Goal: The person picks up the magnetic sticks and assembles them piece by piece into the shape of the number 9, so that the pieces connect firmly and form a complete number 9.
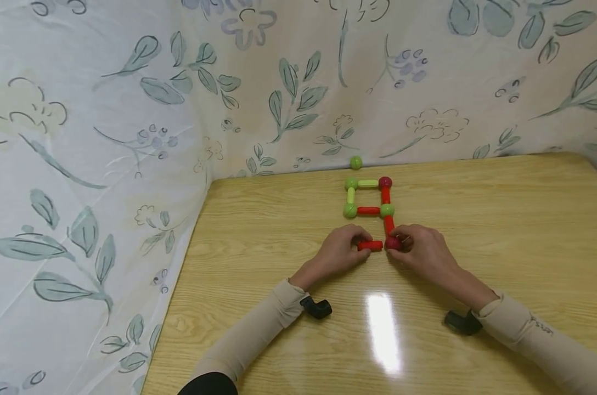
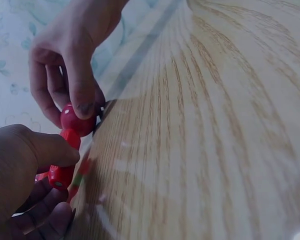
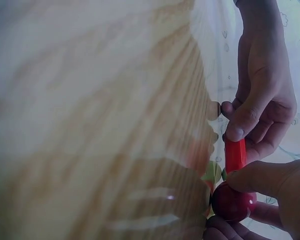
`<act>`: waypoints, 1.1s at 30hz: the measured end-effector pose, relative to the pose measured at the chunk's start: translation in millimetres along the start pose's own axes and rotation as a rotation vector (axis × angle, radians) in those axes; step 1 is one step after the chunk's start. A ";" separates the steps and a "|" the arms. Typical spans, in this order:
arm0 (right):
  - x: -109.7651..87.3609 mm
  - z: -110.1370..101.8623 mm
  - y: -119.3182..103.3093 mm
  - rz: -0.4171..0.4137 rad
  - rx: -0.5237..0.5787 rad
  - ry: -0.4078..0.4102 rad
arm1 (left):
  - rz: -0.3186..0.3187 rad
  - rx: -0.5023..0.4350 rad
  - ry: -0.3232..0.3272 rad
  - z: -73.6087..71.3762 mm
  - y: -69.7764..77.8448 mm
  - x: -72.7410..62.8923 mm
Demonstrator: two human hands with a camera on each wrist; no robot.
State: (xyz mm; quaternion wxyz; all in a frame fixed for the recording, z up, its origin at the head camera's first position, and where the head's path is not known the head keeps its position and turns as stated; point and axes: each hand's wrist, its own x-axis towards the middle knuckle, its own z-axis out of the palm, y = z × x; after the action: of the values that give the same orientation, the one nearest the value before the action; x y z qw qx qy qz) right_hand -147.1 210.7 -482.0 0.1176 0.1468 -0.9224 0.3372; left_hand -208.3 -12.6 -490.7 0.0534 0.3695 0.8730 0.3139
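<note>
On the wooden table a square of short rods and balls lies flat, with a red rod (image 1: 389, 224) running from its lower right green ball (image 1: 387, 210) toward me. At that rod's near end is a dark red ball (image 1: 392, 243), which my right hand (image 1: 424, 252) pinches between thumb and fingers. My left hand (image 1: 339, 251) pinches a loose red rod (image 1: 370, 246) lengthwise toward the ball. In the head view a small gap shows between rod tip and ball; in the left wrist view the rod (image 2: 65, 167) appears close to the ball (image 2: 76, 121).
A loose green ball (image 1: 356, 162) sits at the table's back edge by the flowered cloth (image 1: 298, 82). The square's other sides are a yellow-green rod (image 1: 368, 184) at the back, another (image 1: 350, 196) on the left and a red rod (image 1: 369, 210) in front.
</note>
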 end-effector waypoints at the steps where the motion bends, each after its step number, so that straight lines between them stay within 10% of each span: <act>1: 0.0 0.0 -0.3 -0.002 0.000 0.001 | -0.001 -0.003 0.000 -0.3 0.1 0.3; 23: -3.0 1.1 -1.2 0.040 -0.002 -0.002 | -0.007 -0.072 -0.004 -3.0 -1.6 -0.7; 33: -3.8 0.6 -0.5 0.052 0.012 -0.003 | -0.013 -0.169 0.090 -31.6 -23.1 1.5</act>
State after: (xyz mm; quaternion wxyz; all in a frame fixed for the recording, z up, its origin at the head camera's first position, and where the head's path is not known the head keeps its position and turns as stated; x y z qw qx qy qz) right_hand -143.4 210.7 -483.4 0.1066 0.1242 -0.9241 0.3453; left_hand -233.8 -39.9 -478.9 0.0471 0.3437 0.8473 0.4023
